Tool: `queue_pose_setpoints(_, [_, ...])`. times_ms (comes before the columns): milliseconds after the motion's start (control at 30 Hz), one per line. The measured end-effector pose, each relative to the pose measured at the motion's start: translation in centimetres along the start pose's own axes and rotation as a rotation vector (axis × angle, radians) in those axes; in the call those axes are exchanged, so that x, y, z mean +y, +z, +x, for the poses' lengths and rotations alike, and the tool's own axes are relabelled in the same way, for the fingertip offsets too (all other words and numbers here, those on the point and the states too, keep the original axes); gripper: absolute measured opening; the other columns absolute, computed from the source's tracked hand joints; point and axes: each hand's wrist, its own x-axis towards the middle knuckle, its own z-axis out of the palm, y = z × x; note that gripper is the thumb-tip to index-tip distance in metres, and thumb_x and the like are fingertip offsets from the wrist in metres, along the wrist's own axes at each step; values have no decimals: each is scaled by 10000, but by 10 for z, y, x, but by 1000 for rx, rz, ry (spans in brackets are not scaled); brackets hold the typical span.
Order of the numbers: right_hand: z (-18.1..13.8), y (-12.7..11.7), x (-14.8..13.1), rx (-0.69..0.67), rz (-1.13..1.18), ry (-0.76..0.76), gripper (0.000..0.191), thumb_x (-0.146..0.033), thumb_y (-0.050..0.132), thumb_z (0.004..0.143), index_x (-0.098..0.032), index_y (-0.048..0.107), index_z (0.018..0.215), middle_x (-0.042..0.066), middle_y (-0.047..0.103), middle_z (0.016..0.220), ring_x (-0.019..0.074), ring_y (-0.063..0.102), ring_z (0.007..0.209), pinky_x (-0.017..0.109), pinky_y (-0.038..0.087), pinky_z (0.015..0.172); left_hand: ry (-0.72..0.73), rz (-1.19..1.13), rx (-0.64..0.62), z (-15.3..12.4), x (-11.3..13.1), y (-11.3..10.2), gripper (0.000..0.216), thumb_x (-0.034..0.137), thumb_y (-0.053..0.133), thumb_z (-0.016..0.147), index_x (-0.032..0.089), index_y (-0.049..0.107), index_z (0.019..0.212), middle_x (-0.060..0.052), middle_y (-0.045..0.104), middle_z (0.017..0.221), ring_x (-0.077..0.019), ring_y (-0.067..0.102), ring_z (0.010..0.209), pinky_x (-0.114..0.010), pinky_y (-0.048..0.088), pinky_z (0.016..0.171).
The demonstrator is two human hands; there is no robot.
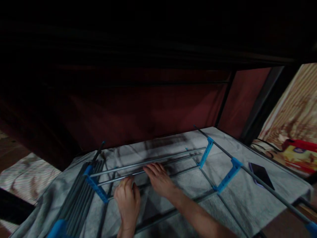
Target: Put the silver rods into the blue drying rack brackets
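A partly built rack of grey metal rods joined by blue plastic connectors lies across the cloth-covered surface in front of me. My left hand is closed, fingers curled at a metal rod in the left half of the rack. Just right of it, my right hand has its fingers bent over the same rod, thumb hidden beneath. More blue connectors hold the right side, where a long rod runs toward the lower right corner.
Several loose grey rods lie side by side at the left, near another blue piece. On the grey cloth to the right rests a dark phone. A red-brown panel stands behind, and a red-and-yellow package sits farther right.
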Motion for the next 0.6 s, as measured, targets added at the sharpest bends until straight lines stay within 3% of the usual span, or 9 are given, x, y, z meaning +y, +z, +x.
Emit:
queue_pose_setpoints(100, [-62,-7,40,288,48,175,563,-87,514,1009,-279,632,1525,116,726,1482,280,643,1413,515,546,1192,170,0,-144,16,30,16,304,112,521,1069,201,690,1306,-133,788,1181,-318,729,1144,-485,541,1042])
queue_pose_setpoints(167, [-101,-19,77,516,67,388,466,-138,479,1011,-269,667,1417,127,739,1378,294,671,1342,547,567,1155,240,-30,-243,27,53,31,354,86,490,1073,187,694,1344,-130,799,1193,-304,740,1144,-473,546,1067])
queue_pose_setpoints(267, [-144,-45,138,730,1,725,442,-289,526,951,-215,653,1368,170,706,1345,370,636,1356,657,521,1193,252,-75,-447,48,90,58,395,102,472,1084,183,706,1392,-127,814,1244,-298,754,1180,-469,556,1106])
queue_pose_setpoints(367, [-159,-68,188,812,25,917,632,-391,555,877,-169,589,1468,222,653,1463,405,578,1458,682,468,1260,192,-86,-742,73,128,82,392,176,478,1116,193,705,1436,-138,814,1346,-307,751,1289,-483,546,1164])
queue_pose_setpoints(467, [-153,-80,216,786,169,969,710,-422,556,836,-195,586,1509,207,661,1522,383,601,1477,639,498,1261,132,-91,-1010,96,154,100,383,212,513,1118,223,716,1442,-132,837,1333,-300,780,1282,-457,557,1156])
queue_pose_setpoints(533, [-145,-83,224,732,260,964,694,-420,539,837,-221,614,1497,186,696,1513,365,643,1454,622,530,1239,115,-116,-1106,107,162,108,427,187,545,1095,241,708,1485,-131,857,1303,-300,808,1240,-434,579,1125])
queue_pose_setpoints(600, [-135,-85,225,685,300,940,652,-411,522,853,-228,648,1466,173,743,1453,348,691,1407,592,569,1204,114,-189,-1111,113,162,114,519,128,553,1063,262,690,1545,-130,852,1354,-302,809,1268,-426,588,1133])
